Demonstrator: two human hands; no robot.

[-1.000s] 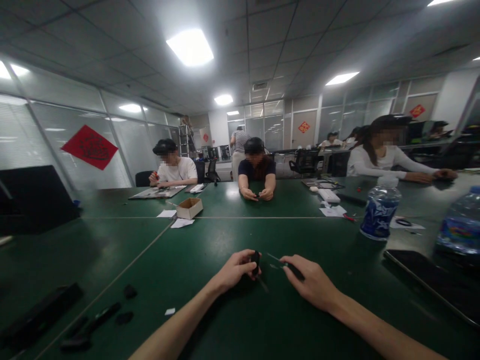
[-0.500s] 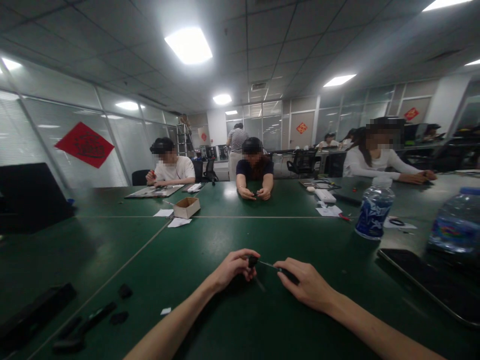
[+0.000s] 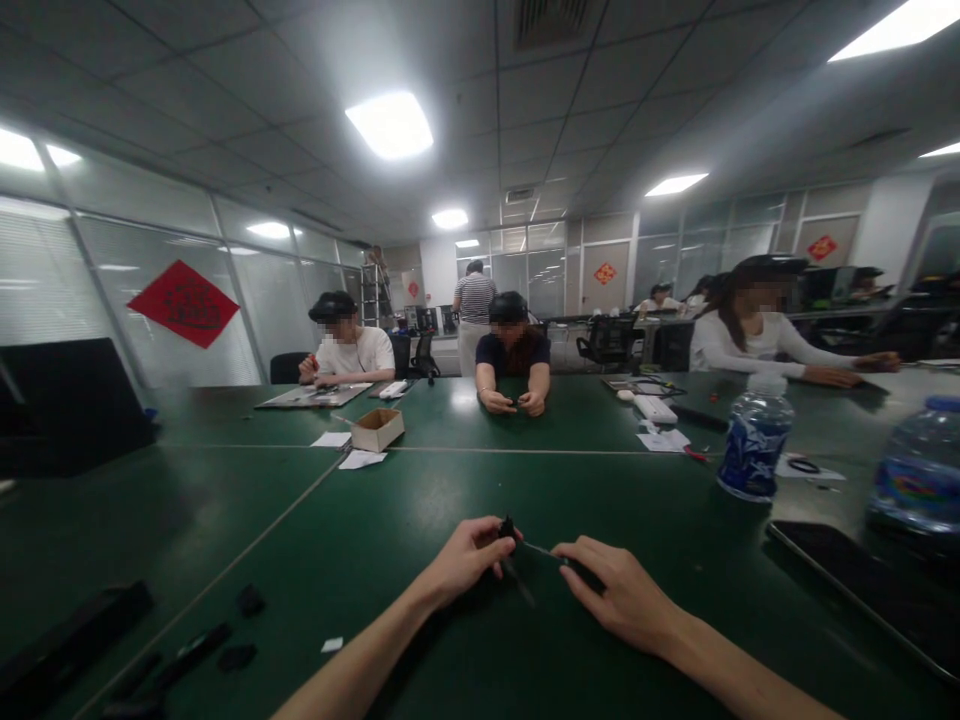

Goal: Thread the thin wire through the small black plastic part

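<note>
Pointing leftward, thin-shafted tool (image 3: 546,552), long axis crosswise

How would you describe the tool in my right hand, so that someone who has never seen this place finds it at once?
Start at the green table, on its near side. There the camera wearer's right hand holds the tool. A thin, pale shaft, pointing toward the left hand, sets it apart from the black piece held there.
</note>
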